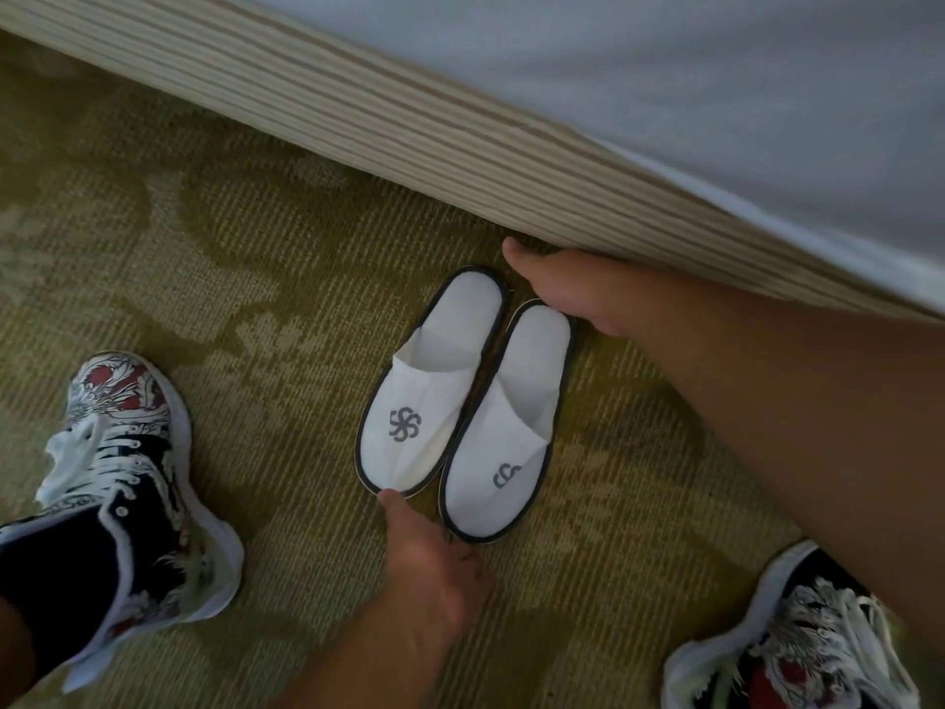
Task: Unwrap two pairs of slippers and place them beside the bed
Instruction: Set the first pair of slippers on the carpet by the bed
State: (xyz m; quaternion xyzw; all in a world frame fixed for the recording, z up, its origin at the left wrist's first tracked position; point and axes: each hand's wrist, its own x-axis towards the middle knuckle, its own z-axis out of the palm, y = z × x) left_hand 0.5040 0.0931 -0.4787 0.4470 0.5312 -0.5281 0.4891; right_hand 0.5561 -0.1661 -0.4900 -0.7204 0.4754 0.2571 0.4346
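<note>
patterned olive carpet underfoot; two printed high-top sneakers with white laces stand well apart.

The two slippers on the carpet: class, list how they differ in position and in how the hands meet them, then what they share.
The left slipper lies farther toward the bed; the right slipper sits nearer the viewer. The left hand touches the left slipper's toe; the right hand rests at the right slipper's heel. Both are white, dark-edged, with a grey logo, unwrapped, side by side.
</note>
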